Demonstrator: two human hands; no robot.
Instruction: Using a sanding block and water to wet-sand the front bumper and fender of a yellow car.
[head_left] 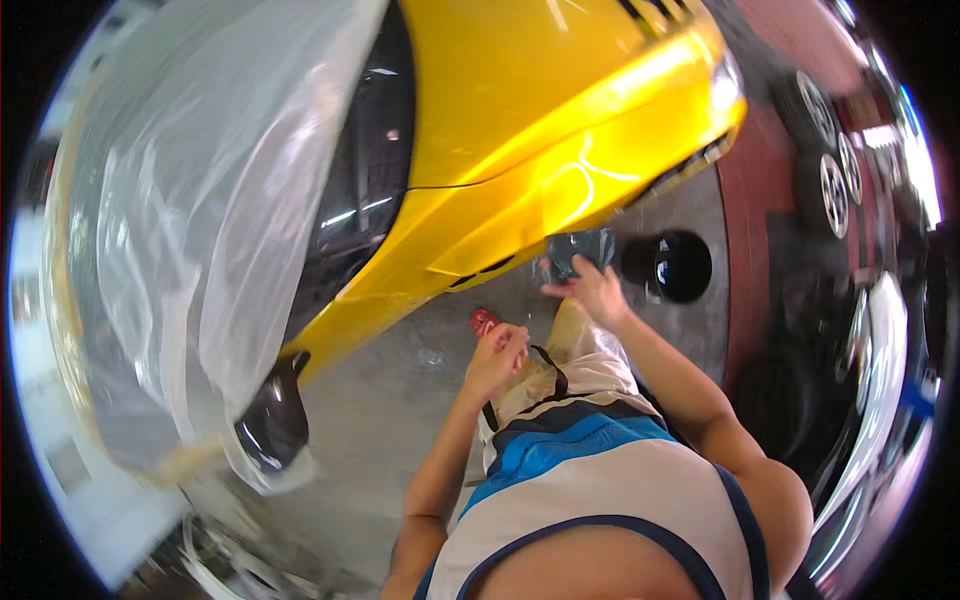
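In front of my body, my left hand [499,357] has its fingers curled in loosely; whether anything sits inside them I cannot make out. A red shoe [483,321] shows just beyond it on the floor. My right hand [597,295] reaches forward with its fingers apart. Its fingertips overlap a dark, flat, squarish thing [596,243] by the lower edge of a yellow car [520,110]; touching or only above it, I cannot tell. No object shows in that hand.
Clear plastic sheeting [240,150] drapes the car's windows and roof at left. A dark side mirror [275,420] juts out there. Right of my hand stands a round, shiny black thing [683,267]. Several wheels [833,195] and a pale curved panel [880,350] line the right side.
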